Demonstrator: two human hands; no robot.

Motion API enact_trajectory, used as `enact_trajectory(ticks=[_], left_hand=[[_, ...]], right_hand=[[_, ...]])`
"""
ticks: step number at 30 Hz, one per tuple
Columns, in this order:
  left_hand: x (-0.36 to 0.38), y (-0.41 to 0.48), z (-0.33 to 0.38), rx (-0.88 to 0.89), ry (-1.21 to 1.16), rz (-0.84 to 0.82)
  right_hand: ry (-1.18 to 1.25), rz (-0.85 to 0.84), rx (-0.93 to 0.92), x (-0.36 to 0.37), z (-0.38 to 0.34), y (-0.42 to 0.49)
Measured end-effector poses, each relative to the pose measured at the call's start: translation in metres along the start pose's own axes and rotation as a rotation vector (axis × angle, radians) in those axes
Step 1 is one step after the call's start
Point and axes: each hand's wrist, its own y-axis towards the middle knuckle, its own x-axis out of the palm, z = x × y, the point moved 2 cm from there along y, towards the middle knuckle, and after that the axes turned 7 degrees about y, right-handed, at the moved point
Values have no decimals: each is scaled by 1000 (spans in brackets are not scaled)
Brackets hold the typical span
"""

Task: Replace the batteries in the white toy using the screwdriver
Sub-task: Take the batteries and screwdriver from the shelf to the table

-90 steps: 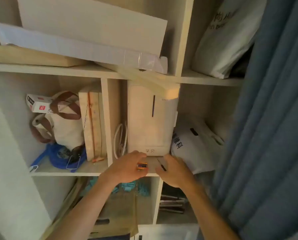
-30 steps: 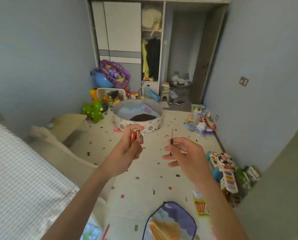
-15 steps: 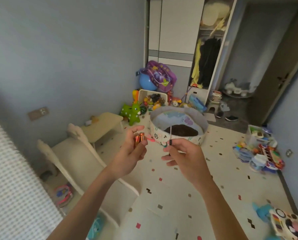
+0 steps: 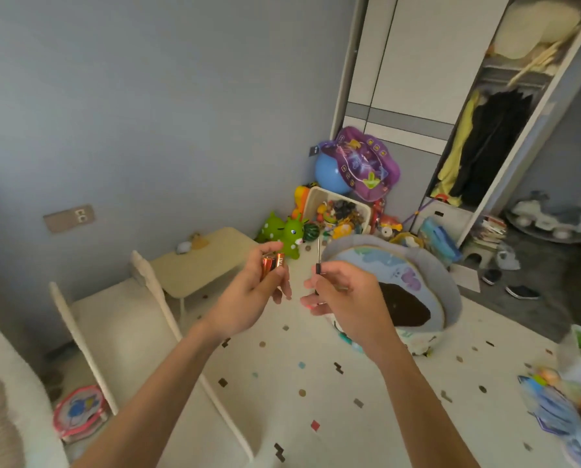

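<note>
**Batteries in one hand, screwdriver in the other**

The left hand point(image 4: 248, 295) is raised at chest height with its fingers and thumb closed around the batteries point(image 4: 273, 261), copper-coloured cells that stick up above the fingertips. Just to its right, apart from it, the right hand point(image 4: 345, 298) pinches the screwdriver point(image 4: 318, 261) between thumb and fingers; the dark handle sits in the grip and the thin metal shaft points straight up. The two hands are near each other but not touching.

Both are held over a pale floor point(image 4: 316, 376) scattered with small coloured shapes. Behind the right hand stands a round grey tub point(image 4: 447, 292). Farther back, a green toy point(image 4: 291, 234) and a basket point(image 4: 339, 211) full of small toys sit by the wall beside a wardrobe point(image 4: 414, 62). A low table point(image 4: 198, 261) stands to the left. Which item is the white toy cannot be told.
</note>
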Motion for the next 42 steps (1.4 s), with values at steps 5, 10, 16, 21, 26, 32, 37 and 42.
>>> enact_trajectory(ticks=[5,10,16,21,26,32,37,42], left_hand=[[-31,137,-56,-8,-35,64],[-69,251,-96,-35,-11,126],[-123,367,-173,-111,29,243],[-183,456,-228,-137,79,416],[-258,524,-261,-149,91,609],[-347,576,-318,-201,150,731],[-420,615,-392,-288,144,765],[-470,647,-480,-377,138,770]], right_hand=[[5,-66,6,8,13,156],[14,-146,5,28,31,298],[61,-271,31,69,71,468],[100,-435,27,121,98,615],[98,-655,34,192,104,741],[111,-773,64,285,131,844],[81,-788,122,362,178,922],[39,-841,205,426,249,985]])
